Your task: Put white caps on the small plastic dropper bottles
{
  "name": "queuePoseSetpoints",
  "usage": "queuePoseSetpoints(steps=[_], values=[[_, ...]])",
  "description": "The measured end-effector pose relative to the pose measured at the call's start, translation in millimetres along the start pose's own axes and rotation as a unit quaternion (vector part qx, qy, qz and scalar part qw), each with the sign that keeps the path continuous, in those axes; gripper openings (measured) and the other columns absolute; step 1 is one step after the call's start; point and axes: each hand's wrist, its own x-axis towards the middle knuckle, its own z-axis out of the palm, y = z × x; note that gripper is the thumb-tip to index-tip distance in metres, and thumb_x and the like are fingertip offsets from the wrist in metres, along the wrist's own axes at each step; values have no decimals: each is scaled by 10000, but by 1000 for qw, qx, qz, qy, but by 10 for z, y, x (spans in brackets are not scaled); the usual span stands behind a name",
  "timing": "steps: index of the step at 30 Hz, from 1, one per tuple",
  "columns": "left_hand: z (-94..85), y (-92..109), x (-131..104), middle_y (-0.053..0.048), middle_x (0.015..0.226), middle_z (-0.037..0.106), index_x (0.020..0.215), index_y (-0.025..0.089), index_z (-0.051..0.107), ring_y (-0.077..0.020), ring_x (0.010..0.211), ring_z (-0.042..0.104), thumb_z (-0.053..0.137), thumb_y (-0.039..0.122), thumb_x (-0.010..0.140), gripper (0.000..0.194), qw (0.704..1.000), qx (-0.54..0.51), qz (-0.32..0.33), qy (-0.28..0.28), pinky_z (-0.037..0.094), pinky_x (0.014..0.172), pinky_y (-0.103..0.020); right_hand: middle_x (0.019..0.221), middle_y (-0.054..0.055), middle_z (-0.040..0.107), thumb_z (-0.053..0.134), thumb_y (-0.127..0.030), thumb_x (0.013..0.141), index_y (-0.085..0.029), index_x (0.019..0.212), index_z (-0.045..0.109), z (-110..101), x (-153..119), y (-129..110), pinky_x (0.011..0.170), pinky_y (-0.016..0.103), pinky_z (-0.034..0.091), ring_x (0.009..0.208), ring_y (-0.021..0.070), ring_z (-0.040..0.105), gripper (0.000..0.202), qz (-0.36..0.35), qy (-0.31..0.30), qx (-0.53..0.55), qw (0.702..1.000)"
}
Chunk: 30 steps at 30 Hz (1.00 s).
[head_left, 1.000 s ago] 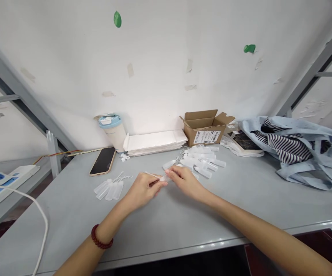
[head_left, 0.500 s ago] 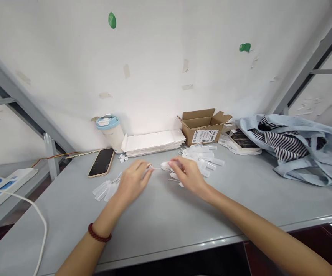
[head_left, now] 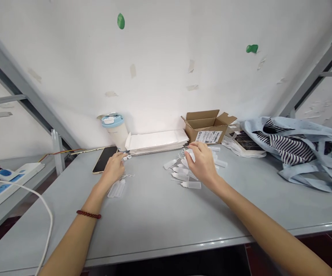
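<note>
My left hand point(head_left: 114, 168) is at the left of the table, its fingers bent together by a few small white caps point(head_left: 129, 156). Whatever is between those fingertips is hidden. Just below this hand lie several clear bottles with white thin-tipped tops point(head_left: 120, 188). My right hand point(head_left: 202, 163) hovers over a pile of similar small bottles point(head_left: 191, 184), thumb and forefinger apart, with no bottle visibly held. It covers the middle of the pile.
A phone point(head_left: 102, 163), a lidded cup point(head_left: 117, 134) and a stack of white envelopes point(head_left: 157, 141) line the back. An open cardboard box point(head_left: 207, 128) and a blue bag point(head_left: 301, 142) stand right. A power strip point(head_left: 13, 184) and white cable point(head_left: 49, 220) are left.
My hands have parted from the small white-tipped piece they held between them. The left has moved left to the caps, the right slightly right over the pile. The view has shifted slightly.
</note>
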Motion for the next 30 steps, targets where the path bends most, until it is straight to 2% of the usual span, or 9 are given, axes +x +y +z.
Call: queuePoseSetpoints(steps=[5, 9, 13, 16, 20, 23, 27, 30], values=[[40, 4, 10, -79, 1151, 628, 1061, 165, 634, -214, 1085, 569, 378, 111, 751, 405, 1000, -9, 14, -20, 439, 935, -304, 995, 112, 607, 461, -208, 869, -162, 916, 601, -14, -82, -166, 792, 369, 386, 944, 236, 535, 155, -37, -42, 61, 997], [15, -6, 30, -126, 1030, 628, 1080, 116, 621, -230, 968, 606, 384, 175, 785, 384, 1000, -12, -6, -4, 458, 886, -322, 972, 101, 618, 474, -205, 864, -159, 902, 603, -23, -106, -204, 801, 364, 381, 930, 223, 551, 143, -33, -56, 89, 994], [-32, -28, 62, -157, 1115, 585, 1116, 87, 598, -249, 995, 589, 401, 191, 785, 399, 1000, -16, -20, 7, 439, 907, -353, 952, 91, 626, 464, -207, 871, -163, 884, 602, -20, -114, -202, 794, 359, 377, 917, 215, 564, 146, -25, -68, 107, 992], [-34, -41, 74, -134, 1124, 613, 1036, 108, 636, -239, 1017, 588, 405, 158, 766, 359, 1000, -24, -13, -13, 438, 913, -328, 935, 85, 630, 461, -209, 873, -165, 862, 598, -5, -126, -201, 773, 349, 376, 882, 203, 573, 144, -27, -81, 115, 990], [-17, -48, 72, -88, 1001, 675, 915, 154, 667, -204, 835, 643, 453, 171, 738, 279, 999, -34, -19, -38, 482, 812, -293, 918, 83, 636, 460, -201, 877, -168, 858, 591, 22, -159, -222, 775, 340, 376, 860, 188, 582, 136, -45, -92, 130, 986], [-28, -40, 65, -69, 905, 695, 802, 172, 672, -204, 789, 645, 493, 194, 718, 199, 998, -41, -24, -47, 485, 751, -283, 906, 86, 641, 445, -192, 884, -168, 863, 586, 32, -218, -276, 787, 342, 374, 868, 189, 581, 144, -71, -111, 141, 981], [-61, -9, 52, -50, 759, 691, 695, 183, 637, -215, 769, 644, 537, 215, 702, 105, 997, -51, -33, -56, 470, 675, -265, 870, 82, 644, 427, -159, 877, -156, 870, 587, 43, -353, -426, 771, 342, 369, 832, 183, 574, 161, -120, -163, 158, 966], [-70, 18, 42, -44, 746, 679, 730, 186, 611, -209, 763, 643, 564, 209, 693, 65, 996, -59, -46, -56, 463, 660, -259, 890, 84, 639, 429, -171, 876, -152, 869, 590, 93, -432, -613, 782, 343, 363, 836, 179, 568, 162, -162, -223, 165, 947]])
